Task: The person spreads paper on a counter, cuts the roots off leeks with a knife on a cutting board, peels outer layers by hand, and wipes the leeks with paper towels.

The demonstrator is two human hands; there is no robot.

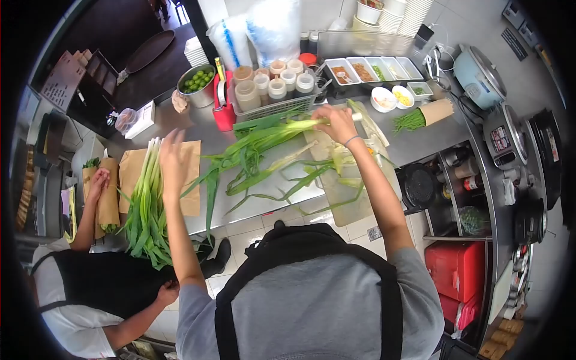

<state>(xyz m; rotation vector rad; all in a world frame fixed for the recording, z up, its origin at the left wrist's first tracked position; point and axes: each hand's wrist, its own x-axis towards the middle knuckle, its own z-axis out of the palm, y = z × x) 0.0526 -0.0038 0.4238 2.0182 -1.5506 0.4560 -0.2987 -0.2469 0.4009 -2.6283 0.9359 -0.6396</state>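
Note:
Raised above the sheet of brown paper (191,157) is my left hand (173,150), blurred, its fingers hard to make out. Just left of it, a bunch of leeks (147,204) lies partly on the paper, with the green leaves hanging over the counter's front edge. My right hand (336,124) is closed around the pale stalk of another leek (279,131), whose leaves spread leftward. Under and beside that hand is a pale cutting board (345,207) with loose leaves and peeled outer layers (375,129) on it.
At the left, a co-worker in a black apron (99,282) touches a paper-wrapped bundle (108,195). Along the back stand a pot of limes (197,81), a basket of bottles (270,108), topping trays (372,71) and wrapped green stems (423,115). Rice cookers (480,78) stand right.

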